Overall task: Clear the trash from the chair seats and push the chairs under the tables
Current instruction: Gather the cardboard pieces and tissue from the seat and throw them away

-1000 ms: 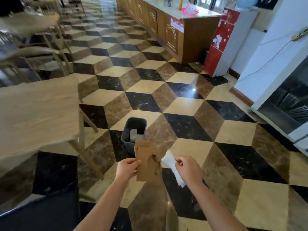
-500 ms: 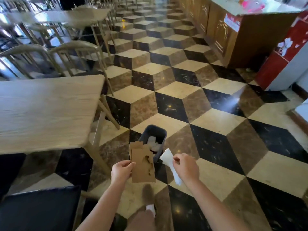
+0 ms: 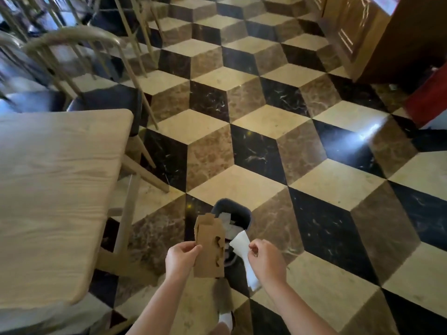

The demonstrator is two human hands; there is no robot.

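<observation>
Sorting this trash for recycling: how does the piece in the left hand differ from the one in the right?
The cardboard piece is brown, flat and stiff with cut-out holes; the paper is white, soft and crumpled. The cardboard looks larger. Both are held near the bin.

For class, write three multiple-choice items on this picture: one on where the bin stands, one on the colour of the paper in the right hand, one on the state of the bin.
1. Where is the waste bin?
A. on the table
B. on the floor beyond the hands
C. on a chair seat

2. What colour is the paper pinched by the right hand?
A. white
B. red
C. green

3. What state is the bin in?
A. lidded shut
B. tipped over
C. open with scraps inside

Answers: 1 B, it stands on the tiled floor beside the table; 2 A, the strip is plain white, unlike the brown cardboard in the left hand; 3 C, pale scraps show through its open top.
</observation>
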